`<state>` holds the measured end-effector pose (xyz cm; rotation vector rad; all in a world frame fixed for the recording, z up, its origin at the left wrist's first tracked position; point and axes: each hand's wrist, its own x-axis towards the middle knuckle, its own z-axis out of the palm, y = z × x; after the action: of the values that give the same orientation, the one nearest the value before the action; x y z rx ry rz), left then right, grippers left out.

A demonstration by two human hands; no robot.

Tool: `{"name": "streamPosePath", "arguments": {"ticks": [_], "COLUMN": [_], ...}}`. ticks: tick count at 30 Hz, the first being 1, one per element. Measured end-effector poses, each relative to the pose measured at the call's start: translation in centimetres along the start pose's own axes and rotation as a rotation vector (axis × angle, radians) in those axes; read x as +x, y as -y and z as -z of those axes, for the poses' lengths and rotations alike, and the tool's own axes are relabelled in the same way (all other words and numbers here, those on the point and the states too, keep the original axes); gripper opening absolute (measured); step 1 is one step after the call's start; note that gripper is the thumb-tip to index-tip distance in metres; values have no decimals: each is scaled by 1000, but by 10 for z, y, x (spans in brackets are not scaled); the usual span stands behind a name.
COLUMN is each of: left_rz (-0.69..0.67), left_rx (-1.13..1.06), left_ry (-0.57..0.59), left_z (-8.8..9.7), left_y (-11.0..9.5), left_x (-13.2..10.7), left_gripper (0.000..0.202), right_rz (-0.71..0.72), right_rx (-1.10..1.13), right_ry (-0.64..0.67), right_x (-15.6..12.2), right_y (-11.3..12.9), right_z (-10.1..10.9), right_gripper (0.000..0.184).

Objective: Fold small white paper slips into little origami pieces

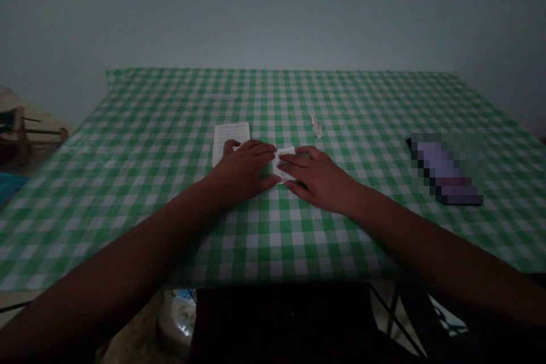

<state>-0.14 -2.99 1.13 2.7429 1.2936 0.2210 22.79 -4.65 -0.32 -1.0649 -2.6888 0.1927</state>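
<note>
A small white piece of paper [285,166], creased and printed, lies on the checked cloth between my hands. My left hand [245,168] rests palm down, its fingers stretched to the paper's left edge and its thumb at the near corner. Over the paper's right part my right hand [321,177] lies with fingers spread, the fingertips touching it and the thumb at its near edge. Under and behind my left hand is a larger printed sheet or booklet [231,131], partly covered by that hand.
A green and white checked tablecloth [273,239] covers the table. Beyond my right hand lies a small folded paper scrap [316,126]. A dark, pixelated phone-like object [446,170] sits at the right. Behind the table stands a plain wall [273,11].
</note>
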Motion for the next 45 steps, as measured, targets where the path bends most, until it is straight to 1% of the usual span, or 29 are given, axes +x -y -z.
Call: {"name": "streamPosePath", "arguments": {"ticks": [3, 5, 8, 12, 19, 25, 30, 33, 37, 40, 43, 45], "left_rz": [22, 32, 41, 50, 38, 32, 29, 28, 31, 40, 57, 63], "left_rx": [-8, -11, -17, -30, -28, -22, -29, -21, -12, -12, -12, -13], "left_ry": [26, 31, 31, 42, 31, 23, 34, 20, 7, 21, 34, 43], "left_z": [1, 2, 2, 4, 2, 1, 1, 0, 0, 2, 4, 4], "left_y": [1, 1, 0, -1, 0, 0, 0, 0, 0, 0, -1, -1], "left_x": [1, 1, 2, 3, 3, 3, 5, 5, 4, 3, 3, 4], "left_gripper": [42, 43, 43, 42, 46, 46, 46, 46, 46, 46, 46, 47], "right_rz": [25, 36, 14, 24, 28, -83, -199, -231, -229, -168, -84, -56], "right_rx": [56, 113, 182, 224, 165, 133, 71, 34, 37, 31, 59, 77], "right_ry": [-36, -76, -136, -140, -133, -241, -276, -269, -230, -196, -171, -147], "right_x": [0, 1, 4, 7, 6, 14, 24, 31, 34, 30, 20, 12], "right_y": [-5, -12, -26, -34, -38, -46, -47, -49, -52, -53, -54, -53], "right_z": [3, 3, 1, -1, 0, -9, -15, -17, -17, -14, -9, -6], "right_gripper": [38, 34, 27, 20, 20, 17, 17, 18, 19, 22, 24, 27]}}
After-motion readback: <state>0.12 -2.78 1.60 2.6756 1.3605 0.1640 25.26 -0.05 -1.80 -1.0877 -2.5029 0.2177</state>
